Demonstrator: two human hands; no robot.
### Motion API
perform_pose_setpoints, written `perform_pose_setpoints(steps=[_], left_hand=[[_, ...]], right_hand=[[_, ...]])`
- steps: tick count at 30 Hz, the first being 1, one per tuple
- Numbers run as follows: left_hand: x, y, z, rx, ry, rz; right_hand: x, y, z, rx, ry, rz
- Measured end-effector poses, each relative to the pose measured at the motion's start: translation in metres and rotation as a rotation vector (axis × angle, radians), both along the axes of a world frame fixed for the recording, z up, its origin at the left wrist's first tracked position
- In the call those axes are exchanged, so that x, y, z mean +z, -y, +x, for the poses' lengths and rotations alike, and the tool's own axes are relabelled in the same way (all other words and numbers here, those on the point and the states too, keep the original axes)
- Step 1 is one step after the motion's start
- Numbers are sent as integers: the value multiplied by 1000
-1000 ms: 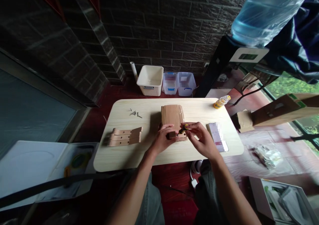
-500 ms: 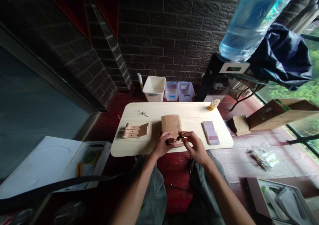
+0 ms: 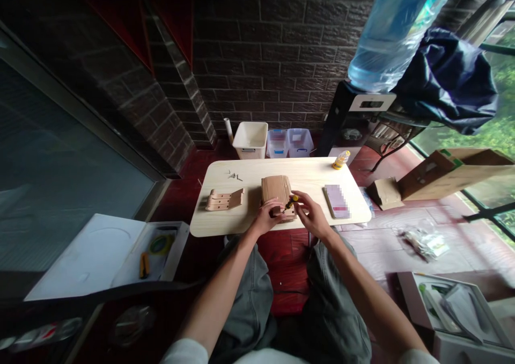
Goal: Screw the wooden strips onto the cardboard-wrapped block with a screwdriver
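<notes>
Fingers of the right hand are closed narrow on a small yellow-and-black screwdriver, and from where I stand its shaft slants down toward the left hand. That hand's fingers grip one end of a holed wooden piece, right between the two sets of fingers; whether the tip sits in a screw head, I can't make out. To do this well, I'd keep the shaft in line with the hole, press gently and turn with the fingertips, letting the left hand stop the wood twisting; it is close to the tip, so a slip could nick it. Just beyond the fingers sits a cardboard box, perhaps useful for bracing if it doesn't slide. Right of the fingers on the counter lies a phone; left of them, holed wooden slats. Farther out, past the slats, are loose screws, best kept together. Farthest from the fingers, beyond the phone, is a yellow-marked bottle.
</notes>
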State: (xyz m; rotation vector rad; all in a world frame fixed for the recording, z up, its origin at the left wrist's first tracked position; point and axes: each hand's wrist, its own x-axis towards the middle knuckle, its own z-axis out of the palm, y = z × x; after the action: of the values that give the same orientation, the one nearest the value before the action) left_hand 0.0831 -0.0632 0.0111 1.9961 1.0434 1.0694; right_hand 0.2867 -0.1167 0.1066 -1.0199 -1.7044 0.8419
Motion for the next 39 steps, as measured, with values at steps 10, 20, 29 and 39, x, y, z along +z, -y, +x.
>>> perform_pose_setpoints(steps=[10, 20, 29, 39], left_hand=[[9, 6, 2, 154, -229, -34], [12, 16, 6, 206, -230, -110], [16, 6, -1, 120, -287, -103], [17, 6, -3, 89, -306, -83]], right_hand=[[21, -8, 12, 70, 414, 83], [45, -9, 1, 74, 905, 62], [69, -18, -3, 102, 1132, 42], [65, -22, -14, 191, 1243, 95]])
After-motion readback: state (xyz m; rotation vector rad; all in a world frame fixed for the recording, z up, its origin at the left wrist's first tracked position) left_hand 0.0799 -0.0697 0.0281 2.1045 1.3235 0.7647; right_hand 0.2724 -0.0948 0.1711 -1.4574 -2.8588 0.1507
